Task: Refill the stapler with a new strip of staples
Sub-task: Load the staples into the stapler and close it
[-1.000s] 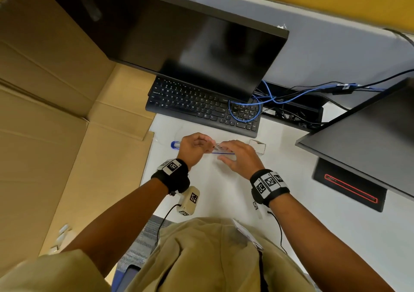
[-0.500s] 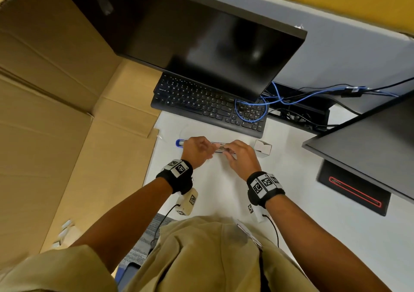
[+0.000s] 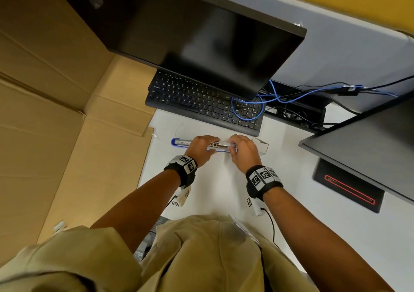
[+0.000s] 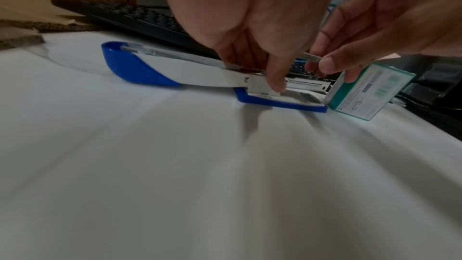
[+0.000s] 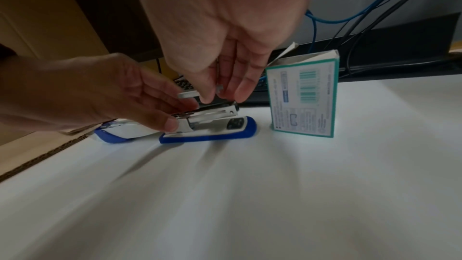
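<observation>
On the white desk (image 3: 201, 191) before a black keyboard (image 3: 201, 103), the blue-and-white stapler (image 4: 160, 72) lay opened flat. The left hand (image 3: 201, 149) pinched its metal magazine, fingers curled downward. The right hand (image 3: 244, 151) pinched the staple strip (image 5: 219, 82) above the magazine, beside the upright staple box (image 5: 303, 96).

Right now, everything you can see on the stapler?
The stapler is blue and white plastic with a shiny metal magazine, lying opened flat on the white desk: the lid is swung back to the person's left, the blue-edged base points right, toward the upright staple box. The left hand pinches the magazine near the hinge. The right hand holds a staple strip just above the magazine's front end; it is not seated yet. Whether base and box touch is unclear.
</observation>
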A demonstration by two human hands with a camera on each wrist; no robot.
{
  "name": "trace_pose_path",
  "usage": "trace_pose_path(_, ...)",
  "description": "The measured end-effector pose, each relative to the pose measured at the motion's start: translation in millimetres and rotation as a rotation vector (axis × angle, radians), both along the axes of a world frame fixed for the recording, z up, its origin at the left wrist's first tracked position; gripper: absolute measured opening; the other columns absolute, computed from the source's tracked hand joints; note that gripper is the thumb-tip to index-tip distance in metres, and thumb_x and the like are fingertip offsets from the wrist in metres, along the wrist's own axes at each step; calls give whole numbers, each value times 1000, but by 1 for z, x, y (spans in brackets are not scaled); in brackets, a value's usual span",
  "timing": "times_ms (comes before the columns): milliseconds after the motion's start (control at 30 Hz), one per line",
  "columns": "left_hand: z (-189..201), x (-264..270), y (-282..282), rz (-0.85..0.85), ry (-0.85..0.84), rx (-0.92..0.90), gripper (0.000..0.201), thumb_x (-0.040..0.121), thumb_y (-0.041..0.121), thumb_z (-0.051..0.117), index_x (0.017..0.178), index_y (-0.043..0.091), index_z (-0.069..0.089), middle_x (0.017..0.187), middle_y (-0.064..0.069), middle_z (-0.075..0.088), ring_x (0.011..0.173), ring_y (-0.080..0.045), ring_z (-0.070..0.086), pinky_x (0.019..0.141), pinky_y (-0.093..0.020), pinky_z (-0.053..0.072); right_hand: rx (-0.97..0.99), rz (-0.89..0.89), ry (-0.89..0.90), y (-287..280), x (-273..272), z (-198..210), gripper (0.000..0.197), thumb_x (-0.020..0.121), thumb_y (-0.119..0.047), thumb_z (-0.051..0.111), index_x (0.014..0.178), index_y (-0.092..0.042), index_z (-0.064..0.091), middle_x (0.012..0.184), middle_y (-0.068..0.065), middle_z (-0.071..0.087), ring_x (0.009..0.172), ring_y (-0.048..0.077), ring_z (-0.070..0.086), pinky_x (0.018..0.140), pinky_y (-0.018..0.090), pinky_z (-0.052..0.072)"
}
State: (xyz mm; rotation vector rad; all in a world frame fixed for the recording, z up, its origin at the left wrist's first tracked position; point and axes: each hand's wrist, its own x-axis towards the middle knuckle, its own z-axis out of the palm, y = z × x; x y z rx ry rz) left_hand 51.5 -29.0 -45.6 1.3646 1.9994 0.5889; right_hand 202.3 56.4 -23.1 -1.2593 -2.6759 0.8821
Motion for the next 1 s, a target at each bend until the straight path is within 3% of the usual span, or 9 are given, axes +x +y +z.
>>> trace_pose_path(133,-2,-3,-3,-18,21,-4,27,87,9,65,113,16,69,106,-6,74,89,-22,68,88,-34,56,-9,51,-55,-1,-4,-4,11,82,-8,64,91,-14,66,86,6,69,85,26,58,65,32,47)
trace_pose_path(300,-5,-3,-15,-54,43,64,23,87,8,66,109,12,70,99,-9,74,82,-24,68,79,-33,58,-24,75,-93,-10,0,-7,13,82,-13,67,94,-14,69,87,5,70,86,24,59,70,34,52)
trace_pose_path(466,-6,-1,-17,-43,40,96,22,83,19,72,105,13,72,93,-6,74,70,-12,58,72,-26,54,-35,67,-81,-12,1,-10,14,81,-12,69,95,-13,70,88,6,70,86,25,60,72,35,52)
trace_pose_path(533,-5,0,-16,-49,51,112,17,84,18,71,100,11,73,90,-7,75,68,-13,58,70,-28,54,-34,65,-85,-12,1,-10,14,81,-12,68,95,-12,70,88,6,70,85,25,60,72,34,52)
trace_pose_path(633,-5,2,-15,-35,79,112,16,85,16,69,99,10,74,90,-9,76,72,-21,65,71,-32,56,-34,65,-93,-12,1,-9,13,82,-13,68,94,-11,70,89,8,70,86,26,60,73,34,52)
trace_pose_path(1000,-4,1,-11,-31,74,34,27,86,22,70,111,13,72,98,-9,75,80,-24,69,82,-35,57,-8,77,-114,-11,1,-10,16,81,-12,69,97,-12,71,88,8,71,85,27,62,72,34,52)
